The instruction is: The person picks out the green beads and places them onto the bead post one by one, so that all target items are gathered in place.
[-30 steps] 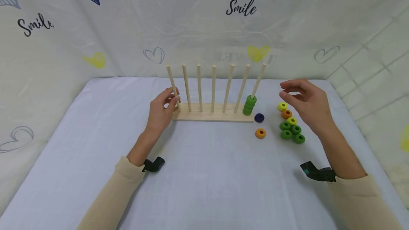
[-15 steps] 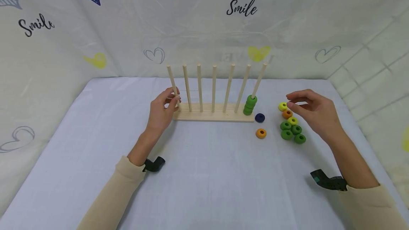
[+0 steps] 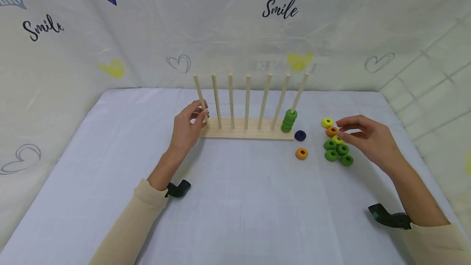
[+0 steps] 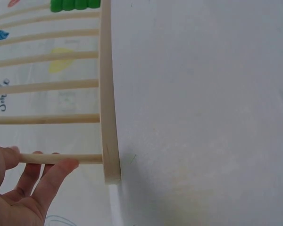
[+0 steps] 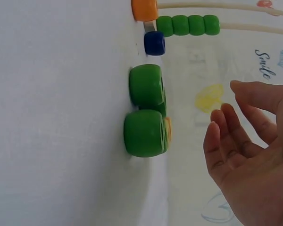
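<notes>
A wooden base (image 3: 250, 135) carries several upright pegs; green beads (image 3: 289, 121) are stacked on the rightmost one. The left hand (image 3: 187, 129) grips the leftmost peg (image 3: 199, 89) between thumb and fingers, and the left wrist view shows the same peg (image 4: 89, 159) in its fingers (image 4: 61, 170). Above the right end of the loose beads hovers the right hand (image 3: 371, 140), fingers bent loosely with nothing between them. Under or beside its fingertips lie a yellow bead (image 3: 327, 122), an orange bead (image 3: 332, 131) and a partly covered yellow one. Green beads (image 3: 331, 155) sit in front of these.
A dark blue bead (image 3: 300, 135) lies by the base's right end, an orange bead (image 3: 301, 153) in front of it. A white cloth (image 3: 235, 199) covers the table. Behind stands a printed backdrop (image 3: 228, 23) with hearts and lettering.
The right hand has come down and moved right, toward the near side, over the loose beads. The left hand keeps its grip on the peg.
</notes>
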Motion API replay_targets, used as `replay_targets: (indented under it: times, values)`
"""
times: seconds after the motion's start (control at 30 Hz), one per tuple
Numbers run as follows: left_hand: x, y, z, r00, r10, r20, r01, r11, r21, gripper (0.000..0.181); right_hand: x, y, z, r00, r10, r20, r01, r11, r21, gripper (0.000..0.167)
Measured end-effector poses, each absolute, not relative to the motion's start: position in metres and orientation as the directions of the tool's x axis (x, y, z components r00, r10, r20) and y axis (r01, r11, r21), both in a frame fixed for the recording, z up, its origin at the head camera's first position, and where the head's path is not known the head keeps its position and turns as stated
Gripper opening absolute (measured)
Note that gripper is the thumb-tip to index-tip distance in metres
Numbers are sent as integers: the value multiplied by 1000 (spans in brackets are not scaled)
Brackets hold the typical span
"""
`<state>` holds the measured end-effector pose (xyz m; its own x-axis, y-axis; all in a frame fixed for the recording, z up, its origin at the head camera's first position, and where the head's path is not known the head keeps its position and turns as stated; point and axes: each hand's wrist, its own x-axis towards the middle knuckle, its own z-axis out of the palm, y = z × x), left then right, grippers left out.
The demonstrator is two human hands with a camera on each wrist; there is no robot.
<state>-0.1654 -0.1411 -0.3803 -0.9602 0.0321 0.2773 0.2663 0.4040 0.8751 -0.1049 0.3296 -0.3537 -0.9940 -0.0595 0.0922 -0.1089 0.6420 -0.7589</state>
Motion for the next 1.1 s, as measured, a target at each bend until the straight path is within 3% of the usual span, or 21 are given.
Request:
replay_targets:
  times: [0.87, 1.1]
  values:
    - [-167, -140, -379, -963, 35, 266, 257, 402, 879, 12, -103, 361, -372, -986, -163, -24, -101, 716, -691, 28]
    - [-168, -140, -379, -961, 34, 273, 263, 408, 874, 13, -106, 364, -374, -979, -175, -103, -59, 729, -682, 34]
